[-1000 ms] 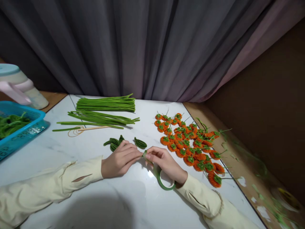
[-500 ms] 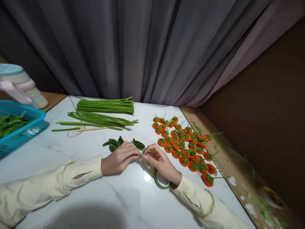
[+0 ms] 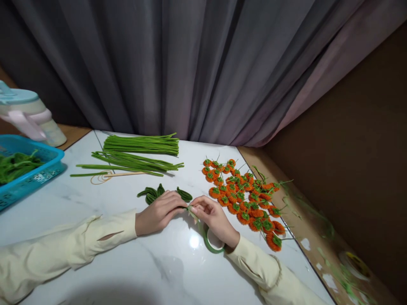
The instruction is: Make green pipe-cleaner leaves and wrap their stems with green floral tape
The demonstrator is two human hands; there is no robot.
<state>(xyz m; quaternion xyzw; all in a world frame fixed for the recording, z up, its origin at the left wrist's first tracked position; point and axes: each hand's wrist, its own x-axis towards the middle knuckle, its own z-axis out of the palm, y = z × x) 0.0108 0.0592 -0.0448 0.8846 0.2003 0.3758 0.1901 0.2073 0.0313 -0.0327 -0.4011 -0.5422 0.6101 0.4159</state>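
The left hand point(image 3: 161, 214) pinches a small, mostly hidden piece point(image 3: 188, 207); the right hand point(image 3: 213, 216) grips green tape point(image 3: 201, 229) beside it, probably for tension. The roll point(image 3: 207, 244) sits near, on the bench point(image 3: 152, 254), presumably so tape feeds easily.

White marbled tabletop point(image 3: 178, 271): green stems point(image 3: 141, 145), dark leaves point(image 3: 151, 193), orange pieces point(image 3: 243, 217).

At nine o'clock, we are losing part of the blue basket point(image 3: 32, 185) and pale cup point(image 3: 30, 112) past the left edge. Near six o'clock, we are finding the green piece point(image 3: 190, 208) pinched by the left hand point(image 3: 162, 212) and right hand point(image 3: 216, 218) too small to make out, and the right hand is covering part of the green tape roll point(image 3: 209, 247). At four o'clock, we are seeing the yellow-centred roll point(image 3: 356, 263) blurred.
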